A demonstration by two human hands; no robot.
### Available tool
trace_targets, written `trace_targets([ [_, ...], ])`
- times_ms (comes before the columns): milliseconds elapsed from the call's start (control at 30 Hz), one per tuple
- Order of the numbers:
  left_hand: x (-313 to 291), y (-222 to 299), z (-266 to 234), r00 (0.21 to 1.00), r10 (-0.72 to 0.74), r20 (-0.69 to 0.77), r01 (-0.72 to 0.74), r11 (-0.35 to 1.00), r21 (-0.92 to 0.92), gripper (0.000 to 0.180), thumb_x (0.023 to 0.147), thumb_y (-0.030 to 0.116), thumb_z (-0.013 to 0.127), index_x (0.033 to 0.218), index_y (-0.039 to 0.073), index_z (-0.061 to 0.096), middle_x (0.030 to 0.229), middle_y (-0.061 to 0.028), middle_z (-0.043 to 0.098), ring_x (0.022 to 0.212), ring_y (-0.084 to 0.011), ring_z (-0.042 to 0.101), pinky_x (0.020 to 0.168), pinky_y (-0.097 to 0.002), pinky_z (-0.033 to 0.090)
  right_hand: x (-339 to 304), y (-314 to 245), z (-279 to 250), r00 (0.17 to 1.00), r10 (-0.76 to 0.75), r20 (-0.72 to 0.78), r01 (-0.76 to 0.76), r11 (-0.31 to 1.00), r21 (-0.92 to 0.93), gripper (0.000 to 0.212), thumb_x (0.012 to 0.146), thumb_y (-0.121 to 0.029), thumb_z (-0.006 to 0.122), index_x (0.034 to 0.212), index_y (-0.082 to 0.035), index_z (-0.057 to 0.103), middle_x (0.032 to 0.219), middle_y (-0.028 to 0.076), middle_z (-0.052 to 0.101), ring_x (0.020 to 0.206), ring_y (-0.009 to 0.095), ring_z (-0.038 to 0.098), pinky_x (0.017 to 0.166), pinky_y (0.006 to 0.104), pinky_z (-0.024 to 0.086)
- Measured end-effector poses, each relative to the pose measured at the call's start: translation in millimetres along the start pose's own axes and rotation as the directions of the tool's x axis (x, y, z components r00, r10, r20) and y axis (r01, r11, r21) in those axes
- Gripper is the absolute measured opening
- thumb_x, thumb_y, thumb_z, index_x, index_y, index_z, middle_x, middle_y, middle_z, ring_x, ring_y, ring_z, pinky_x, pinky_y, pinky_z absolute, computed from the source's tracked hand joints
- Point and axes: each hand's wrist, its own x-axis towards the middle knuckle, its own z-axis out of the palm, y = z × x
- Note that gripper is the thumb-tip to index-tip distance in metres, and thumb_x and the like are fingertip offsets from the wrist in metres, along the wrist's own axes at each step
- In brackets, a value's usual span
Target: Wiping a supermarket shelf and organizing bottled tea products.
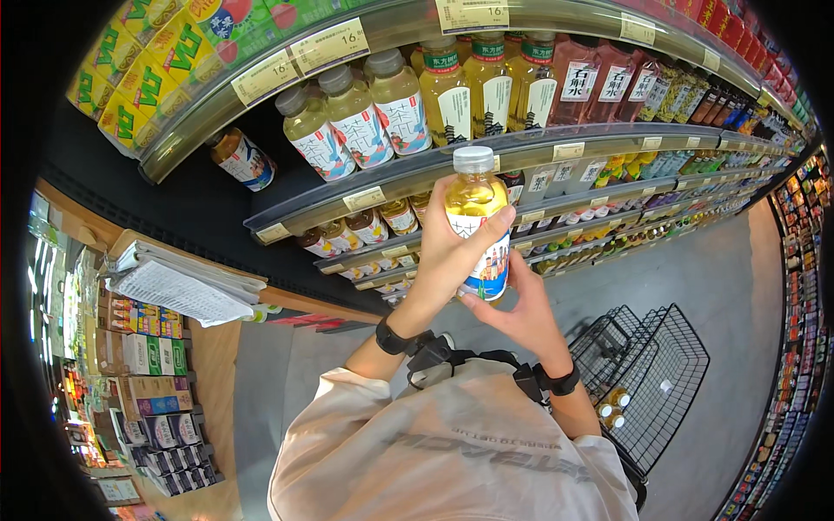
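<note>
A clear bottle of yellow tea (476, 201) with a white cap and a white-and-blue label stands upright between my two hands, in front of the shelves. My left hand (459, 234) wraps round its middle, the thumb lying across the label. Lower down, my right hand (519, 306) grips it near the base with thumb and fingers. Beyond it, similar white-capped bottles (352, 126) stand in a row on the upper shelf. One more such bottle (243, 160) leans at the dark left end of the shelving.
A black wire shopping cart (660, 382) stands to my right with several bottles (614, 406) inside. Shelf edges (382, 193) with price tags curve across the front. Papers (178, 282) hang at the left, and stacked cartons (156, 356) stand beyond them.
</note>
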Motion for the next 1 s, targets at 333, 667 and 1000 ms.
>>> trace_targets([
  [333,-6,2,6,0.996,0.087,0.004,-0.087,0.990,0.115,0.063,0.086,0.015,0.086,0.133,0.000,0.048,0.114,-0.0098,0.067,0.100,-0.0139,0.067,0.084,-0.0306,0.057,1,6,1,1.000,-0.013,0.027,0.012,0.999,0.047,0.072,0.081,-0.016,0.086,0.139,0.002,0.047,0.130,0.011,0.063,0.120,0.018,0.061,0.105,0.0372,0.048],
  [667,-7,4,11,0.998,0.052,0.026,-0.055,0.990,0.133,0.067,0.085,0.018,0.087,0.133,0.000,0.044,0.114,-0.0105,0.066,0.101,-0.0151,0.066,0.086,-0.0321,0.056,1,5,1,0.999,-0.050,-0.013,0.050,0.998,0.025,0.071,0.083,-0.028,0.088,0.132,0.004,0.049,0.119,0.015,0.067,0.110,0.019,0.067,0.093,0.0348,0.054],
  [1000,-4,2,12,0.996,0.085,0.019,-0.087,0.982,0.169,0.076,0.078,0.014,0.092,0.133,-0.003,0.043,0.113,-0.0099,0.065,0.101,-0.0147,0.065,0.086,-0.0319,0.055,3,11,0,0.998,-0.069,-0.005,0.069,0.997,0.021,0.079,0.087,-0.023,0.085,0.146,0.004,0.040,0.130,0.016,0.063,0.117,0.020,0.065,0.098,0.0355,0.053],
])
